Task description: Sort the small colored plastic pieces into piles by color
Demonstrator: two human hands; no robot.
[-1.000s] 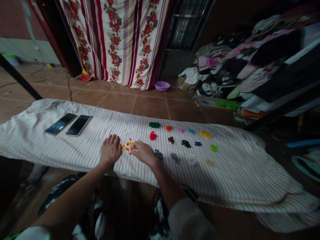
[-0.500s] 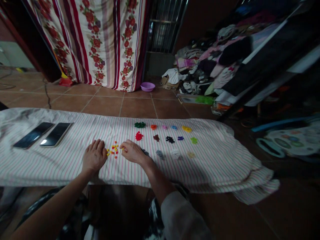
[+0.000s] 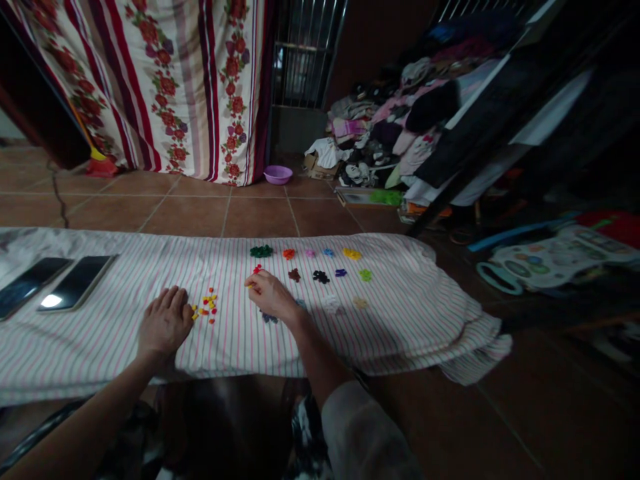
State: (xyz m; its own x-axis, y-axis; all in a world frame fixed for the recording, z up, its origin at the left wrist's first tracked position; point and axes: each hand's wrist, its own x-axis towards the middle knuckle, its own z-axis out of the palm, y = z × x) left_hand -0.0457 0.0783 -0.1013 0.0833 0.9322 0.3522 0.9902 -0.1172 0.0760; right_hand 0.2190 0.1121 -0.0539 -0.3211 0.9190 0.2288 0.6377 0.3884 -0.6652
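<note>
Currently, the right hand (image 3: 273, 297) is pinching a yellow piece (image 3: 249, 287) left of the frame's centre, likely light, stiff and best held by its edges, while the left hand (image 3: 167, 321) is lying outstretched, palm-down, beside mixed pieces (image 3: 205, 311) further left.

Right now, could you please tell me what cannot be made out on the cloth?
In the head view:
Red pieces: partly hidden behind the right hand, so their number is unclear.
Dark grey pieces: partly covered by that hand.
Yellow piece at its fingers: too small and too covered to tell its shape.
Outer phone: cut off by the picture's left edge.
Cloth beneath the left hand: hidden by it.
</note>
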